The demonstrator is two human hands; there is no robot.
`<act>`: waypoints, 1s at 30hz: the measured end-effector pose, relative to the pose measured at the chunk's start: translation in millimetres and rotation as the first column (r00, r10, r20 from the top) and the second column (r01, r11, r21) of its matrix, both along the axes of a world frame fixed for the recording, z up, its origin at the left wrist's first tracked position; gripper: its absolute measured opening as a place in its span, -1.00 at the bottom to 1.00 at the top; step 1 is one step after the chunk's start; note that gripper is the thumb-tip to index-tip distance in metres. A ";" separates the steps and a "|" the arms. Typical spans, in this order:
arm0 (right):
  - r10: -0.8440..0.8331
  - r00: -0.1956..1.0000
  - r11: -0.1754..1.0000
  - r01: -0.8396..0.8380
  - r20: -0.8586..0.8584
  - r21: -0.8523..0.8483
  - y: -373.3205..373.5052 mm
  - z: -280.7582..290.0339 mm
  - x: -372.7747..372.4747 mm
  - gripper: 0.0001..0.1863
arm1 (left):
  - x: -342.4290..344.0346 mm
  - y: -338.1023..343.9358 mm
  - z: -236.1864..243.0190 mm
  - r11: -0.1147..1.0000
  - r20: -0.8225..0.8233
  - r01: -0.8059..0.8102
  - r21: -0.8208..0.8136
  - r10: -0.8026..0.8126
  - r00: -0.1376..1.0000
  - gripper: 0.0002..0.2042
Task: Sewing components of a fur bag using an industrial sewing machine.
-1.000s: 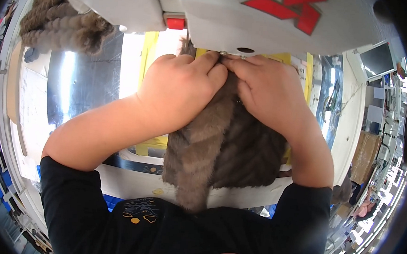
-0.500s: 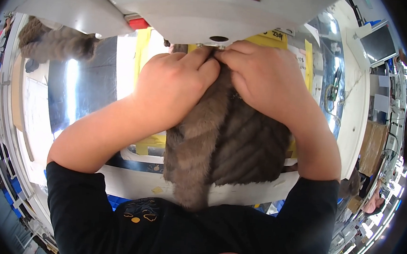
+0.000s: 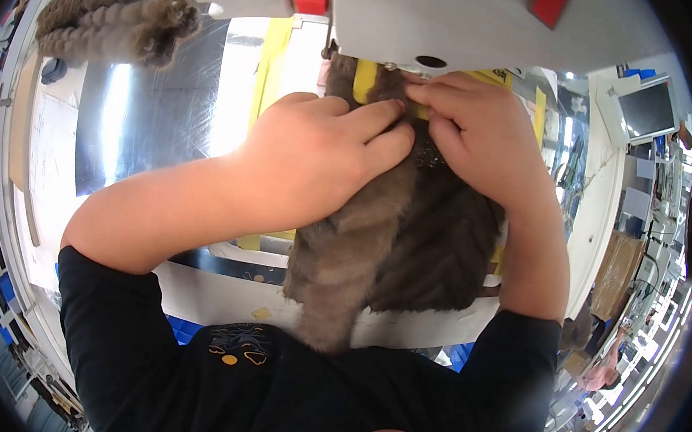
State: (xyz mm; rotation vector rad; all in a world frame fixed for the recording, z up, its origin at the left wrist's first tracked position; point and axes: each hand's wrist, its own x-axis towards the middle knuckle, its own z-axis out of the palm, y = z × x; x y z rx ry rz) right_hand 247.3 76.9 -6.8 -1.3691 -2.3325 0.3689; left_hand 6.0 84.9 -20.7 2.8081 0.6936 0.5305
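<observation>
A light brown fur strip runs from under the grey machine head down to my chest. Beside it on the right lies a wider, darker brown fur panel with slanting ridges. My left hand is closed at the upper part of the strip, its fingertips pressed onto the fur. My right hand pinches the fur edge just below the machine head, thumb against bent fingers. Both hands nearly meet there. The fingertips partly hide the fur edges between them.
Bundled grey-brown fur pieces lie at the far left on the shiny metal table top. Yellow tape strips mark the white work surface. A red part sits on the machine. A monitor stands at the far right.
The view has shifted, so the machine appears farther right. My left hand has slid slightly down from the machine, uncovering the top of the fur and a yellow patch. My right hand stays by the edge.
</observation>
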 end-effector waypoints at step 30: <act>-0.106 0.993 0.985 0.112 0.056 -0.129 24.9 5.0 2.1 -0.75 | 11.8 9.2 -10.7 0.990 -0.085 -0.132 0.055 0.136 0.987 -0.55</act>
